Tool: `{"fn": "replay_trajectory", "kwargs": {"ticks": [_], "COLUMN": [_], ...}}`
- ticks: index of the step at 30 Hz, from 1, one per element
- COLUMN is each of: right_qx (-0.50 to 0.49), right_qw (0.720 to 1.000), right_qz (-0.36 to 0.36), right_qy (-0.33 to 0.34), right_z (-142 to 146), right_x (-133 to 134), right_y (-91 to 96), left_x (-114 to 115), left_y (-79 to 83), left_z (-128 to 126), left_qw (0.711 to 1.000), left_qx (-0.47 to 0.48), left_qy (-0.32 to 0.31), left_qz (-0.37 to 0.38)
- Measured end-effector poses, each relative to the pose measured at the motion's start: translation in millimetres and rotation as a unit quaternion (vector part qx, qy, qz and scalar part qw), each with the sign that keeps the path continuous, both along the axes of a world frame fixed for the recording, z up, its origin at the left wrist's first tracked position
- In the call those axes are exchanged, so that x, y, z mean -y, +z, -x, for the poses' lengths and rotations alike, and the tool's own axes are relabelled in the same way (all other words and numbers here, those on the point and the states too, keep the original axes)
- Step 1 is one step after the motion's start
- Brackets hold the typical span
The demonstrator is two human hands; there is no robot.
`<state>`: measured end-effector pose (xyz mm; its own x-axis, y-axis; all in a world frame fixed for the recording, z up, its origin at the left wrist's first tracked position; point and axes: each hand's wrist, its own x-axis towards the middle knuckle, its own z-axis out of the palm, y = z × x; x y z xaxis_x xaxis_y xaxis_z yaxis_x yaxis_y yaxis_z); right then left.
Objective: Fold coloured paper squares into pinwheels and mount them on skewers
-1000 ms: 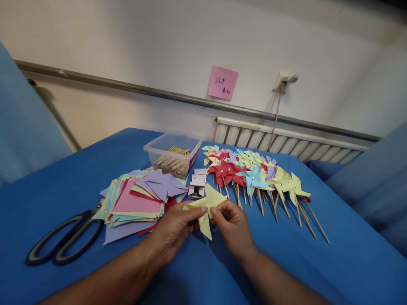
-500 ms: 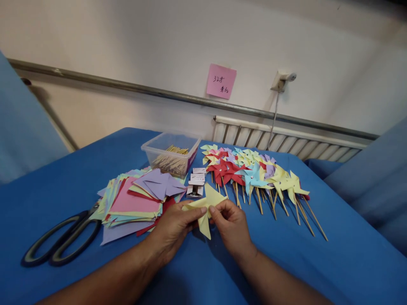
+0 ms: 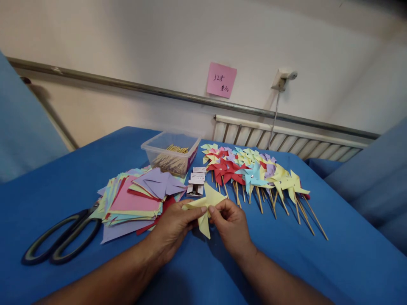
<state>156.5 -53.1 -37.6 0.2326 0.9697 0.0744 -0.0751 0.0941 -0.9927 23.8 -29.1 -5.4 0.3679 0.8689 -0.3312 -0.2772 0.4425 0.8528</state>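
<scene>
A yellow paper pinwheel is held between both hands, above the near middle of the blue-covered table. My left hand grips its left side, the thumb on top and the fingers curled beneath. My right hand pinches it near the centre with thumb and forefinger. Whether a pin sits under the right fingertips is hidden. No stick shows on this pinwheel. Just beyond it stand small white boxes, the nearest one open with little shiny bits inside.
Left of my hands lies a stack of coloured paper, beside large black-handled scissors. A clear plastic tub of thin sticks stands behind. Several finished pinwheels on sticks lie to the right. The blue tablecloth reaches towards a wall with a radiator.
Almost nothing differs. Both hands keep the same hold on the yellow pinwheel, and the view has shifted very slightly.
</scene>
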Motion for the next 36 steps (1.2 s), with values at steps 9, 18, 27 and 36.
{"fn": "replay_trajectory", "kwargs": {"ticks": [9, 18, 27, 36], "right_qx": [0.003, -0.025, -0.162, -0.055], "right_qw": [1.000, 1.000, 0.982, 0.969], "right_qz": [-0.004, -0.011, 0.052, 0.083], "right_qy": [-0.002, 0.012, 0.085, 0.225], "right_z": [1, 0, -25, -23], "right_x": [0, 6, -6, 1], "right_y": [-0.7, 8.2, 11.0, 9.7], "left_x": [2, -1, -6, -4], "left_y": [2.0, 3.7, 22.4, 26.8], "left_z": [-3, -2, 10, 12], "left_qw": [0.999, 0.995, 0.981, 0.945], "left_qx": [-0.035, -0.070, -0.162, -0.260], "left_qy": [0.013, 0.024, -0.082, -0.148], "left_qz": [-0.023, -0.063, -0.070, -0.129]}}
